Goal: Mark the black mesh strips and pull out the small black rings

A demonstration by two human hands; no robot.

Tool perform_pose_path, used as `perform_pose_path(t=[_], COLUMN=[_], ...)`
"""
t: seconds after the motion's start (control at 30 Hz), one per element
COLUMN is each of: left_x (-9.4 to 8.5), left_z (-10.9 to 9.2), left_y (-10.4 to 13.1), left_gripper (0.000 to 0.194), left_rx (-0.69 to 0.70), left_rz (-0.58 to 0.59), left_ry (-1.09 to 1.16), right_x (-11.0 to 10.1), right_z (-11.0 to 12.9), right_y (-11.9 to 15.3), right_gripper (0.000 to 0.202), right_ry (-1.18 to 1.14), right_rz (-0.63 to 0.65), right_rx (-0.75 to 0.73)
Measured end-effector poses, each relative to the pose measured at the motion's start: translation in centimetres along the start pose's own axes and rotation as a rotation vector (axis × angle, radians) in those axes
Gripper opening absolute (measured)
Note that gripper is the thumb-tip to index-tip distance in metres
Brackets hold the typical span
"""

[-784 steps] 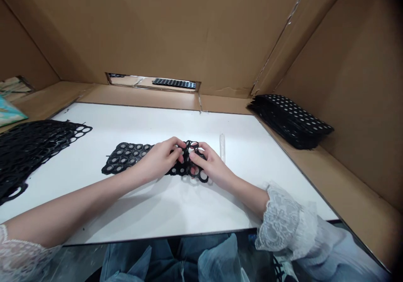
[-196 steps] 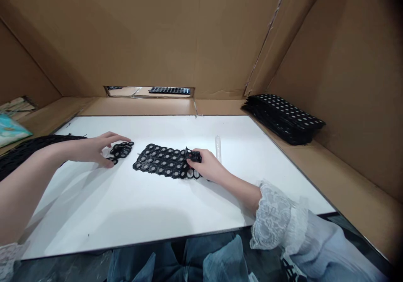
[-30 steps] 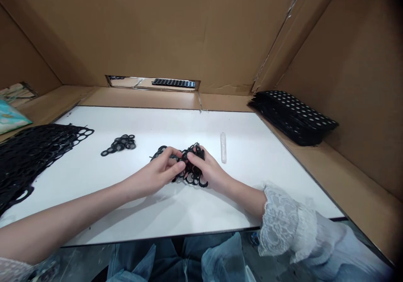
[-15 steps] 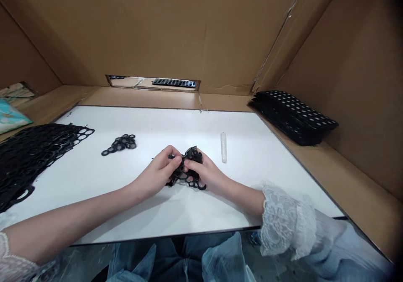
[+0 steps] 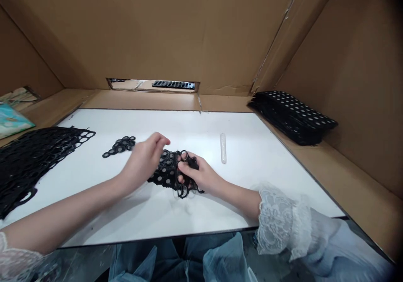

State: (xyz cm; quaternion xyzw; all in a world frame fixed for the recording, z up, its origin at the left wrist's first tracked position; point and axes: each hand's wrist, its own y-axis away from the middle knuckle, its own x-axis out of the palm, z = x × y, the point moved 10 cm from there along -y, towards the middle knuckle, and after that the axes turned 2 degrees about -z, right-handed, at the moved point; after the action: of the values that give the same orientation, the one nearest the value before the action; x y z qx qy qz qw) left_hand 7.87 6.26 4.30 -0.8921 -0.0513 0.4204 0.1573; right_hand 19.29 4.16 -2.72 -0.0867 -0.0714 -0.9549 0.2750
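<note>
A black sheet with grey dots (image 5: 164, 171) lies at the middle of the white table, with loose black ring webbing (image 5: 191, 184) bunched at its right end. My right hand (image 5: 204, 173) grips that webbing, thumb on top and fingers beneath. Above the sheet's left end is my left hand (image 5: 144, 159), its fingers curled in and slightly blurred; whatever they may hold is hidden. Left of that hand sits a small pile of black rings with grey centres (image 5: 119, 146), partly covered by it.
A large heap of black ring netting (image 5: 34, 160) spreads over the table's left side. A clear white tube-like stick (image 5: 223, 148) lies to the right. Stacked black dotted sheets (image 5: 292, 117) rest by the right cardboard wall (image 5: 362, 76). A turquoise packet (image 5: 14, 120) lies far left.
My left hand has come off the bunched webbing and moved left and up. More of the dotted sheet now shows, while my right hand keeps its hold on the webbing.
</note>
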Motion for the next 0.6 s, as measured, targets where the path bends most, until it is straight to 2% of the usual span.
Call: perform_pose_path(t=[0.1,0.23,0.3,0.4,0.6], left_x=[2.6,4.8,5.5,6.1,6.5], left_z=[-1.5,-1.8,-1.8,-2.0,-2.1], left_y=[1.5,2.8,3.0,3.0,2.9], left_gripper=[0.029,0.030,0.030,0.030,0.027], left_rx=[0.016,-0.079,-0.103,-0.068,-0.035], left_rz=[0.103,0.181,0.226,0.310,0.375], left_ry=[0.033,0.207,0.252,0.223,0.323], right_x=[0.6,0.7,0.4,-0.1,0.2], right_z=[0.1,0.1,0.2,0.4,-0.4], right_y=[-0.1,-0.3,-0.4,-0.4,-0.6], right_gripper=[0.025,0.017,0.013,0.010,0.018], right_ry=[-0.007,-0.060,-0.055,-0.027,-0.138], right_rz=[0.013,0.010,-0.014,-0.056,-0.043], right_rx=[-0.006,-0.030,-0.057,-0.087,-0.019])
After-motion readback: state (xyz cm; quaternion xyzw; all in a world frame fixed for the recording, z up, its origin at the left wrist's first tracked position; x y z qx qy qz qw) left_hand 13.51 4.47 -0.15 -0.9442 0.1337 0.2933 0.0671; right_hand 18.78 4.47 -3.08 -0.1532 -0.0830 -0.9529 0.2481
